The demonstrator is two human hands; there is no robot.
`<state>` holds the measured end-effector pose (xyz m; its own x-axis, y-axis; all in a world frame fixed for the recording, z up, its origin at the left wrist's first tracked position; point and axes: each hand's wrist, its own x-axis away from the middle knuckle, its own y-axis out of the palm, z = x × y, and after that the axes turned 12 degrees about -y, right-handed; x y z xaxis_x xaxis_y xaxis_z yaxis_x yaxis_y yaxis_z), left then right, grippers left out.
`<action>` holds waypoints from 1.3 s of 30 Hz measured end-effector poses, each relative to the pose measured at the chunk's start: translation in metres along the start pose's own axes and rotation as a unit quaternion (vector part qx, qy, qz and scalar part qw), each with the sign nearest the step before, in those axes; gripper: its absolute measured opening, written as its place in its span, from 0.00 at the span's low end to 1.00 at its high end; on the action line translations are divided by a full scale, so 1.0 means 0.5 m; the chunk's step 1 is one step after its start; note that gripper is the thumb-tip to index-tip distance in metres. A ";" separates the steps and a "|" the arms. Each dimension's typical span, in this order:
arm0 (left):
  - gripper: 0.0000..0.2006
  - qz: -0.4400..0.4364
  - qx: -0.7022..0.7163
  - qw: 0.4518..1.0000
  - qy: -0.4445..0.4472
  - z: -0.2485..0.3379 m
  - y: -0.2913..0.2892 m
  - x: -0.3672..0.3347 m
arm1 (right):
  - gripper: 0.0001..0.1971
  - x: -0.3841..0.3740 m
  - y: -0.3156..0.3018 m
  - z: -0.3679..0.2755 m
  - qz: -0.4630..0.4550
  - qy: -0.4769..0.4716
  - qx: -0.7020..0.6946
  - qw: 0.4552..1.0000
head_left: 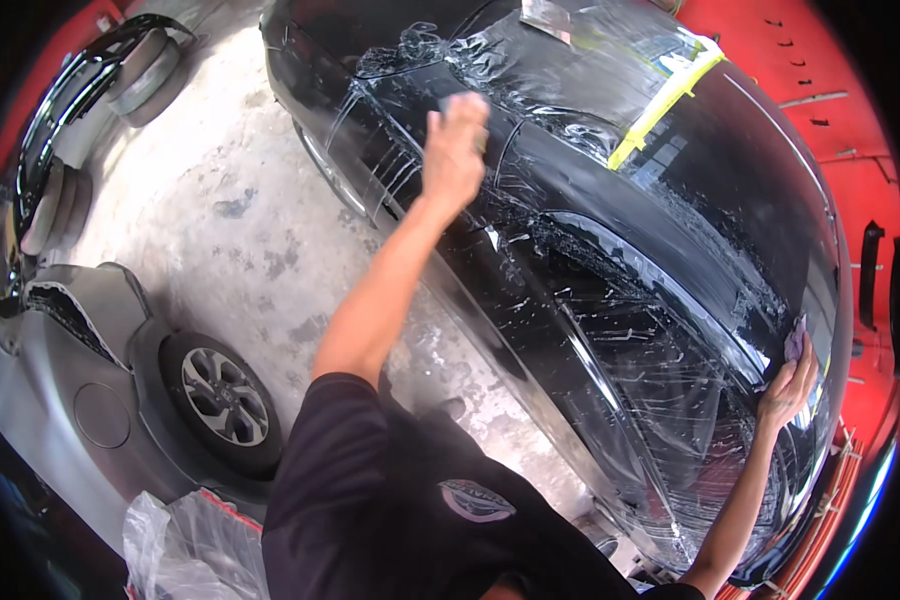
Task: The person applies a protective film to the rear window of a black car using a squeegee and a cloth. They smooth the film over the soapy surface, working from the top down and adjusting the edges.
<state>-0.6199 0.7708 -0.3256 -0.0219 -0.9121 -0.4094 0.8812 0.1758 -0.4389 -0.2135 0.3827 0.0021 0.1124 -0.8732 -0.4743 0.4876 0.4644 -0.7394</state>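
A black car (670, 190) fills the middle and right, its side windows covered in clear plastic film. My left hand (454, 150) is raised against the car's wet side panel, fingers curled around a small pad that is mostly hidden. My right hand (788, 388) rests on the car's lower right part and holds a small pale purple cloth (796, 338) against the surface. A strip of yellow masking tape (665, 100) runs across the film near the top.
A grey car (80, 400) with a bare wheel (225, 398) stands at the lower left. Stained concrete floor (220, 200) lies between the cars. Crumpled clear plastic (185, 550) sits at the bottom left. A red wall (830, 90) runs behind the black car.
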 end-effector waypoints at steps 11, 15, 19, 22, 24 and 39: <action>0.24 0.071 0.054 0.994 -0.067 0.052 0.052 0.098 | 0.25 0.019 0.013 0.024 -0.013 0.005 0.002 1.000; 0.28 0.097 0.057 0.965 -0.236 0.087 0.060 0.060 | 0.25 -0.008 0.016 0.012 -0.010 0.020 0.013 1.000; 0.31 0.065 0.131 0.955 -0.257 0.191 0.100 0.141 | 0.25 0.009 0.014 0.016 -0.006 0.007 0.005 1.000; 0.29 0.116 0.115 0.949 -0.269 0.140 0.092 0.082 | 0.25 0.009 0.009 0.011 -0.012 0.014 0.007 1.000; 0.27 0.120 0.141 0.922 -0.339 0.124 0.067 0.024 | 0.25 -0.005 0.010 0.001 -0.019 0.026 0.023 0.999; 0.27 0.073 0.079 0.959 -0.263 0.080 0.083 0.072 | 0.26 0.003 0.013 0.010 -0.014 0.025 0.028 0.999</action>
<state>-0.5651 0.7304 -0.3266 0.3127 -0.9496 0.0212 0.9177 0.2963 -0.2647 -0.2059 0.3839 -0.0011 0.0560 -0.8768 -0.4775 0.5378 0.4295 -0.7255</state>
